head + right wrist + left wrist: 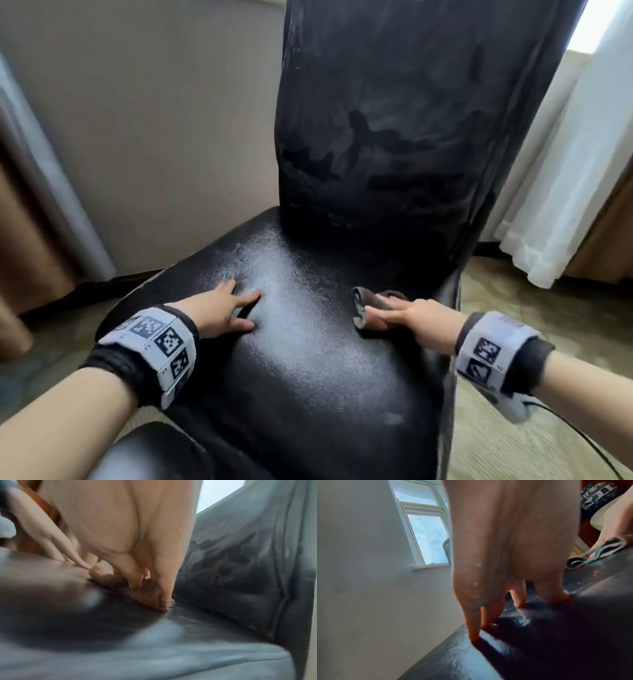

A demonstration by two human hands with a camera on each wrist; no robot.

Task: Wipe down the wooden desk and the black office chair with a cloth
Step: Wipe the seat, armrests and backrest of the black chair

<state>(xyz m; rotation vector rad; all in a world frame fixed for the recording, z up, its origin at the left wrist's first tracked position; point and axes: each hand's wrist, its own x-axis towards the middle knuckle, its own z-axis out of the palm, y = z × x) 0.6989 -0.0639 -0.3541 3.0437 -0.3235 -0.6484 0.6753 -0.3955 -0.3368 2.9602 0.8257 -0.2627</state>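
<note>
The black leather office chair fills the head view, its seat (308, 359) in front of me and its tall backrest (394, 120) behind. Pale streaks and a dusty film show on both. My left hand (239, 308) rests on the seat's left side with fingers spread and straight; the left wrist view shows its fingertips (518, 604) pressing into the seat (556, 642). My right hand (387, 313) lies flat on a folded brown cloth (370, 305) on the seat's right side. In the right wrist view the right hand (149, 588) presses the cloth (111, 580) down near the backrest (231, 568).
A beige wall (154, 120) stands behind the chair on the left. A white curtain (565, 188) hangs at the right. Patterned carpet (531, 308) surrounds the chair. A black armrest (147, 452) sits at lower left, and a dark cable (582, 438) trails at lower right.
</note>
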